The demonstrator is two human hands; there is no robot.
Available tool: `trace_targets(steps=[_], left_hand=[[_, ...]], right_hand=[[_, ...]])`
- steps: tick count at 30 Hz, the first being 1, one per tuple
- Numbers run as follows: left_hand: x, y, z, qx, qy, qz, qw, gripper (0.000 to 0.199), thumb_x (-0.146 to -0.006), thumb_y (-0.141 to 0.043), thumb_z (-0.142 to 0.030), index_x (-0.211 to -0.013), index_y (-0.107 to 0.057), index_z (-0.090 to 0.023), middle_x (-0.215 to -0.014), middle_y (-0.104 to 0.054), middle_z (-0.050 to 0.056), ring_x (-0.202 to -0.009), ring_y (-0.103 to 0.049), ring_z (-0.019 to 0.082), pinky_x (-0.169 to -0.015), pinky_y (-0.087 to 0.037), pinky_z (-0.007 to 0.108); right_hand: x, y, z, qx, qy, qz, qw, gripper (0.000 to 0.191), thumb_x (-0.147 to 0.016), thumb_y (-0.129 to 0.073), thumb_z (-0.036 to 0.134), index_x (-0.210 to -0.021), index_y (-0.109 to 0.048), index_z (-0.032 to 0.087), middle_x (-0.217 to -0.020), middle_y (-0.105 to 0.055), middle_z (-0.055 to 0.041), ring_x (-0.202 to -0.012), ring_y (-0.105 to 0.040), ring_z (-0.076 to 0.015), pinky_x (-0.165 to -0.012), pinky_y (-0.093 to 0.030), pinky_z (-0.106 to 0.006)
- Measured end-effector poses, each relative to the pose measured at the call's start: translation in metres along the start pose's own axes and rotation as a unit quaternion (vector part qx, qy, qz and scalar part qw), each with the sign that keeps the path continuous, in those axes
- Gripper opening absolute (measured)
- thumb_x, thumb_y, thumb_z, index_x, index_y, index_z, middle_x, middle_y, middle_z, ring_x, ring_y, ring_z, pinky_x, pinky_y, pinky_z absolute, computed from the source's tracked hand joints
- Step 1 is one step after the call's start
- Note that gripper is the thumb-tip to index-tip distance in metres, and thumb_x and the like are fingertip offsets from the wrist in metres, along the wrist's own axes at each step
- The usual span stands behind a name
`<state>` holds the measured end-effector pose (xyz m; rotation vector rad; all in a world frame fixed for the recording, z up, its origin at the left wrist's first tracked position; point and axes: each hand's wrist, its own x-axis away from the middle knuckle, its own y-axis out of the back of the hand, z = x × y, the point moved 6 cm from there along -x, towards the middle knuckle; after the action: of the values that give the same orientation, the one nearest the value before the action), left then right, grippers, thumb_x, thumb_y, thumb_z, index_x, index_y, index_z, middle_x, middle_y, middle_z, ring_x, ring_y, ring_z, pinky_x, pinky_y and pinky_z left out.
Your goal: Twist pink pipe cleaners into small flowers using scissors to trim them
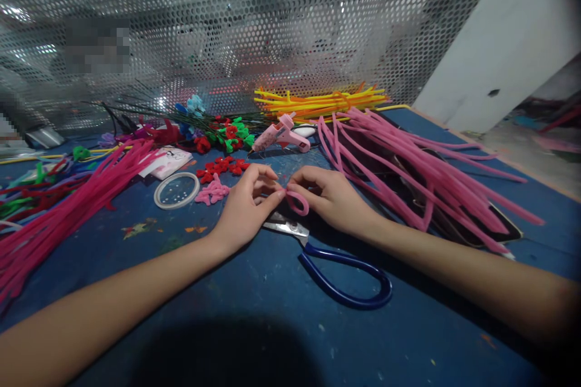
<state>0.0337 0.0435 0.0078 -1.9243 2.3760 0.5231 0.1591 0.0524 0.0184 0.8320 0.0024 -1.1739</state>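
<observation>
Between my two hands a short pink pipe cleaner is bent into a loop. My left hand pinches it at the left, thumb against the fingers. From the other side my right hand closes thumb and fingers on it, near the left hand's fingertips. Just below lie blue-handled scissors, their blades partly hidden behind my left hand. Left of my left hand rest pink pipe-cleaner shapes and red ones.
Pink pipe cleaners spread at the right; magenta ones lie left. A pink glue gun stands behind my hands, before yellow pipe cleaners. A tape roll lies left. Perforated metal closes off the back.
</observation>
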Motion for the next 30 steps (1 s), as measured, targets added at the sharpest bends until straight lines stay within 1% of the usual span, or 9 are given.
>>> trace_targets(steps=[3,5,9,11,15,18,21,25,30], left_hand=[[-0.001,0.001,0.0,-0.016,-0.014,-0.008,1.0,0.02,-0.075,-0.057,-0.018,-0.088,-0.043,-0.02,-0.076,-0.054,-0.002,-0.075,-0.056,0.011,-0.065,-0.043,0.022],[-0.002,0.001,0.001,-0.004,-0.012,-0.008,1.0,0.019,-0.075,-0.057,-0.018,-0.087,-0.042,-0.019,-0.075,-0.053,-0.002,-0.073,-0.055,0.01,-0.064,-0.043,0.021],[-0.005,0.001,0.002,0.072,-0.001,0.006,0.997,0.021,-0.073,-0.059,-0.019,-0.084,-0.04,-0.018,-0.071,-0.054,-0.004,-0.067,-0.055,0.008,-0.062,-0.042,0.02],[-0.006,0.001,0.002,0.107,0.006,0.01,0.994,0.023,-0.072,-0.06,-0.018,-0.083,-0.039,-0.018,-0.069,-0.056,-0.005,-0.066,-0.055,0.008,-0.063,-0.042,0.02],[-0.006,0.001,0.003,0.143,0.028,0.021,0.989,0.027,-0.07,-0.062,-0.019,-0.081,-0.037,-0.018,-0.069,-0.059,-0.004,-0.063,-0.056,0.007,-0.063,-0.042,0.021],[-0.007,0.0,0.003,0.152,0.032,0.025,0.988,0.029,-0.069,-0.063,-0.019,-0.081,-0.037,-0.018,-0.069,-0.059,-0.005,-0.062,-0.055,0.007,-0.063,-0.042,0.021],[-0.006,-0.001,0.003,0.155,0.034,0.037,0.987,0.029,-0.069,-0.063,-0.018,-0.082,-0.037,-0.018,-0.069,-0.059,-0.005,-0.062,-0.055,0.006,-0.063,-0.041,0.02],[-0.006,-0.001,0.002,0.159,0.033,0.038,0.986,0.029,-0.069,-0.063,-0.018,-0.08,-0.036,-0.018,-0.068,-0.059,-0.005,-0.061,-0.054,0.006,-0.062,-0.041,0.02],[-0.006,-0.002,0.004,0.155,0.04,0.043,0.986,0.031,-0.068,-0.063,-0.017,-0.078,-0.034,-0.019,-0.067,-0.06,-0.005,-0.06,-0.055,0.006,-0.06,-0.041,0.021]], right_hand=[[-0.001,0.0,-0.002,-0.014,-0.003,0.003,1.0,0.017,-0.083,-0.049,0.026,-0.072,-0.055,0.014,-0.069,-0.056,-0.0016,-0.063,-0.05,-0.0115,-0.057,-0.039,-0.024],[-0.001,-0.001,-0.005,-0.057,-0.014,0.007,0.998,0.018,-0.082,-0.05,0.028,-0.072,-0.055,0.015,-0.068,-0.056,-0.0011,-0.062,-0.05,-0.0112,-0.057,-0.04,-0.024],[-0.003,-0.006,-0.011,-0.175,-0.033,0.045,0.983,0.015,-0.079,-0.053,0.029,-0.083,-0.059,0.016,-0.071,-0.061,-0.0009,-0.062,-0.055,-0.0118,-0.057,-0.044,-0.025],[-0.003,-0.006,-0.011,-0.19,-0.023,0.054,0.98,0.016,-0.076,-0.056,0.027,-0.088,-0.061,0.017,-0.077,-0.064,-0.0018,-0.066,-0.058,-0.0127,-0.059,-0.046,-0.025],[-0.001,0.001,-0.008,-0.127,0.012,0.012,0.992,0.014,-0.077,-0.057,0.027,-0.083,-0.064,0.017,-0.079,-0.065,-0.0027,-0.066,-0.059,-0.0125,-0.059,-0.046,-0.025],[0.001,0.004,0.001,-0.019,0.072,-0.005,0.997,0.012,-0.081,-0.054,0.024,-0.081,-0.062,0.016,-0.074,-0.063,-0.0027,-0.065,-0.056,-0.0115,-0.058,-0.044,-0.023],[0.003,0.003,0.01,0.068,0.136,-0.01,0.988,0.011,-0.084,-0.048,0.021,-0.081,-0.057,0.015,-0.073,-0.059,-0.0031,-0.064,-0.053,-0.0107,-0.057,-0.042,-0.022],[0.005,0.003,0.014,0.094,0.18,-0.021,0.979,0.008,-0.085,-0.047,0.019,-0.083,-0.053,0.015,-0.076,-0.057,-0.0038,-0.068,-0.052,-0.0112,-0.06,-0.043,-0.022],[0.008,0.001,0.016,0.129,0.191,-0.011,0.973,0.011,-0.087,-0.043,0.017,-0.086,-0.053,0.015,-0.081,-0.059,-0.0054,-0.073,-0.054,-0.0127,-0.066,-0.044,-0.025]])
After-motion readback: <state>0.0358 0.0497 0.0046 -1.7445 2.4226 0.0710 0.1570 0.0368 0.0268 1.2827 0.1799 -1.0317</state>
